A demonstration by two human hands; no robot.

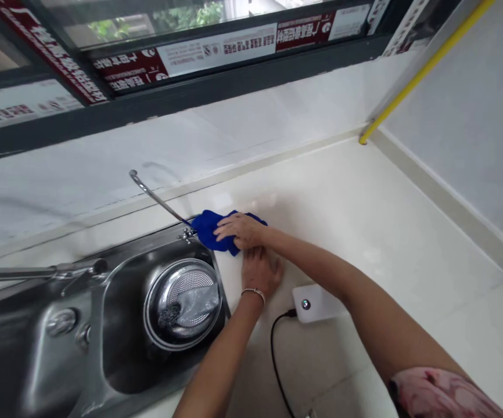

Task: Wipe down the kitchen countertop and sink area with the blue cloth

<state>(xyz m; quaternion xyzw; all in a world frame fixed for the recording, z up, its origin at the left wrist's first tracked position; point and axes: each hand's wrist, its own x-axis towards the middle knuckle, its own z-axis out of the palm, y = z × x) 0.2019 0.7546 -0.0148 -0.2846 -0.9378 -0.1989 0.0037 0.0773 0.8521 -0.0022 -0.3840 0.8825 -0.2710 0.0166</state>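
A blue cloth lies bunched at the right end of the sink's back edge, beside the small tap with the thin curved spout. My right hand is closed over this cloth, its fingers bent down onto the fabric. Just below it, my left hand, with a bracelet at the wrist, rests flat on the pale countertop. Its thumb sits apart from the fingers, and the fingertips are partly hidden by my right wrist. Nothing shows in that hand.
In the right basin of the steel sink stands a round pot with a perforated strainer, holding a clear plastic bag and a dark scrubber. A white power bank with a black cable lies by my right forearm. A yellow pipe rises at the corner.
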